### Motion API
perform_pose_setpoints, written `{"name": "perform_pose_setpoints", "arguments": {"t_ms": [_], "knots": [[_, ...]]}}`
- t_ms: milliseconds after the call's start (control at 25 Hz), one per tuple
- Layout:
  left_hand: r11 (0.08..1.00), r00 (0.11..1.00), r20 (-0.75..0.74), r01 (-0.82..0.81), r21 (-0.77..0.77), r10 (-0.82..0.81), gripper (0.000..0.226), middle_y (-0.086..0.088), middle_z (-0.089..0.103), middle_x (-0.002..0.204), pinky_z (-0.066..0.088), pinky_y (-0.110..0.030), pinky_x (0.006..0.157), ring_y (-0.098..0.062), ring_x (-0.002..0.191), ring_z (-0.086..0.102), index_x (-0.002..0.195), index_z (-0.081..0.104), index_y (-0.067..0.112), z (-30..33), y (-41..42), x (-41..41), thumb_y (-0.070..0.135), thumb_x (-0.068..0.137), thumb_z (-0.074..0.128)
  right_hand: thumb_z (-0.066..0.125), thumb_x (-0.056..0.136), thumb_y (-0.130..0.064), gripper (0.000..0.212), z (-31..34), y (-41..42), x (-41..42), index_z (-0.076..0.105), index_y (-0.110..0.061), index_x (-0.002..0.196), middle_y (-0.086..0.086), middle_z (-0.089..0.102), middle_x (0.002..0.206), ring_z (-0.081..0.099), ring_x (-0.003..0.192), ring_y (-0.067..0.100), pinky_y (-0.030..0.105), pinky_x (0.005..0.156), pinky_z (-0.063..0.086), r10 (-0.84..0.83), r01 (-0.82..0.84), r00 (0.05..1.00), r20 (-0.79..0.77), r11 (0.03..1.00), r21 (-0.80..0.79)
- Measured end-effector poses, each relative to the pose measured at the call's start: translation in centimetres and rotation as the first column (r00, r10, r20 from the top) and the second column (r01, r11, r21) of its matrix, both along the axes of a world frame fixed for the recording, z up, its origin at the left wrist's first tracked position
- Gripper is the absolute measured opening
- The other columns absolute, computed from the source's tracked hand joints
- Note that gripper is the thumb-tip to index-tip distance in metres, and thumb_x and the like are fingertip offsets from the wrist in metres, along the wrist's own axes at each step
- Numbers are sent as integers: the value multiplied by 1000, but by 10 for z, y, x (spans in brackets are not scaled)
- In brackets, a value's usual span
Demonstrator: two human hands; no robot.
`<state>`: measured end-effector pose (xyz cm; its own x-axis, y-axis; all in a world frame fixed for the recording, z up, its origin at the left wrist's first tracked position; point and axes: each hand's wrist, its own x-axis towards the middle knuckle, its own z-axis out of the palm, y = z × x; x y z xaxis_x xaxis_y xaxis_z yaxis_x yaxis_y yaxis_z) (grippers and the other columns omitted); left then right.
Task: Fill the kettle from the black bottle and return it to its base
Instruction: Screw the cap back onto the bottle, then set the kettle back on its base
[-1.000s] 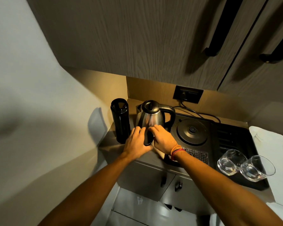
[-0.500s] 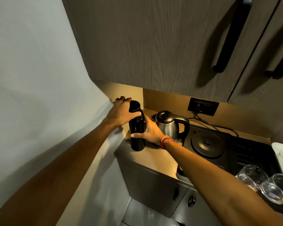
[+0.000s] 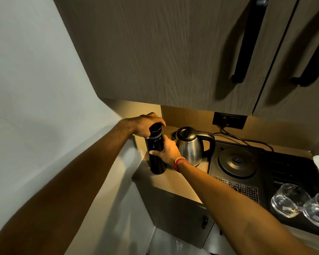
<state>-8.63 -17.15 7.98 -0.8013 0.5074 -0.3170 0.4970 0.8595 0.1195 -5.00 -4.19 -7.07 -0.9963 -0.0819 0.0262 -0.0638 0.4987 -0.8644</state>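
The black bottle (image 3: 156, 159) stands upright on the wooden counter (image 3: 175, 183) at its left end. My left hand (image 3: 145, 126) wraps around the bottle's cap from the left and behind. My right hand (image 3: 167, 150) grips the bottle's body from the right, just below the cap. The steel kettle (image 3: 189, 146) with a black lid and handle stands on the counter right of the bottle, off its base. The round black base (image 3: 237, 161) sits empty on a black tray to the kettle's right.
Two clear glasses (image 3: 289, 200) lie on the black tray (image 3: 291, 173) at the right. A wall socket (image 3: 228, 119) with a cord is behind the kettle. Dark cabinet doors (image 3: 173, 52) hang overhead. A white wall (image 3: 35, 89) closes the left side. Drawers sit under the counter.
Both hands left the kettle and moved left to the black bottle, left on the cap, right on the body. The camera view shifted left and closer.
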Motion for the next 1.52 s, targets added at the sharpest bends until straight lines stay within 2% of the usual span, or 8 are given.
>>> {"name": "perform_pose_setpoints", "arguments": {"t_ms": [160,400,480,600,840,1000,1400,1520], "knots": [[994,989,-114,-100,-54,93,67,-4,45,134,53,-45,93,-27,118,50,134,47,31,6,9,0,57,78,73,83,71,-31,74,-1,0,0,47,-14,133,8,64,130,62,119,27,40,102,53,10,-10,1000,-4,1000,-6],[992,994,-29,-103,-71,101,82,-5,45,140,54,-47,95,-32,124,52,145,39,34,16,28,-7,33,75,82,73,77,-47,73,5,33,4,43,-15,137,8,57,132,55,119,26,38,101,50,202,-166,973,-108,948,273],[993,988,-96,-118,25,120,88,-3,46,147,51,-47,98,-30,128,52,148,34,37,14,42,-5,47,74,81,57,85,-57,66,6,67,4,47,-14,134,8,56,122,53,107,25,38,90,51,224,11,911,-346,825,564],[988,988,-138,-43,148,64,89,-5,46,151,47,-44,103,-29,135,48,150,35,28,-7,85,-3,41,76,83,52,87,-57,63,12,120,1,52,-12,132,8,55,119,52,100,25,39,80,49,142,248,864,-483,716,653],[994,991,-83,-106,-14,104,100,-16,44,142,43,-48,106,-37,134,43,137,41,6,-69,130,-13,41,59,94,67,87,-36,74,8,185,-8,36,-10,148,14,47,140,48,126,32,44,104,44,10,1,1000,-13,760,650],[982,983,-26,-183,-44,182,117,-22,41,149,30,-62,113,-43,140,37,147,28,11,-93,133,-20,47,56,94,62,91,-27,46,11,179,-17,48,-7,130,16,54,129,55,117,34,46,96,48,7,19,999,-38,775,632],[967,972,-54,-218,134,227,102,-24,43,136,40,-57,102,-45,131,39,130,36,16,-99,132,-18,44,52,95,61,90,-15,25,19,174,-12,53,-3,110,20,60,116,58,106,38,45,83,46,-65,113,993,-102,785,609],[961,975,-78,-190,200,209,104,-27,40,138,38,-62,103,-49,134,34,133,35,15,-81,143,-18,44,53,95,64,87,-5,15,43,186,0,56,7,83,27,63,88,55,85,53,38,76,36,-175,210,978,-118,795,569]]}}
